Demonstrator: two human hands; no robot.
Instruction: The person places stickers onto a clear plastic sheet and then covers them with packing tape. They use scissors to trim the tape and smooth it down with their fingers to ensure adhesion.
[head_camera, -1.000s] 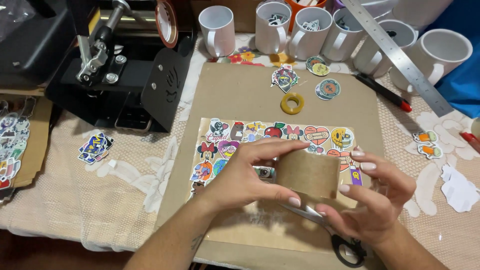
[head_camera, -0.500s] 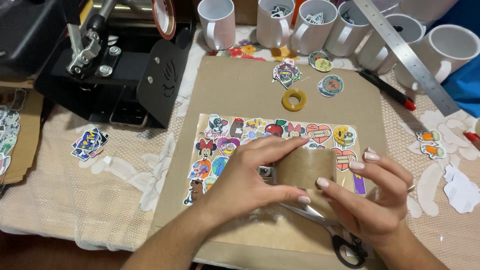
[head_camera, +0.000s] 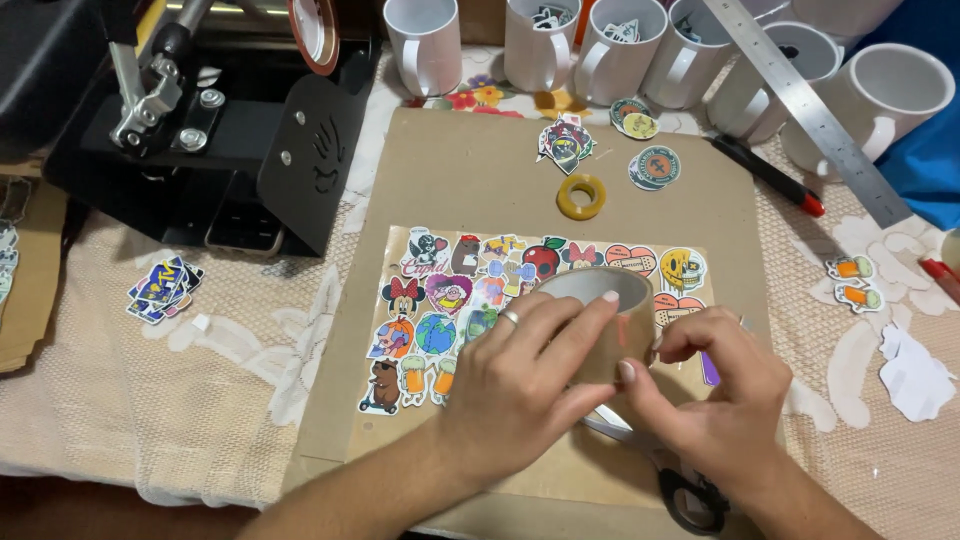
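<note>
Both hands have drawn closer together around the roll of tape (head_camera: 600, 320), which now stands more upright over the sticker sheet (head_camera: 440, 310) on the brown board (head_camera: 470, 180). Left hand (head_camera: 525, 375) wraps its fingers over the roll's front, closed on it. Right hand (head_camera: 720, 385) pinches the roll's side with curled fingertips. Scissors (head_camera: 680, 490) lie under the right wrist, and a small yellow ring (head_camera: 581, 196) sits further up the board
</note>
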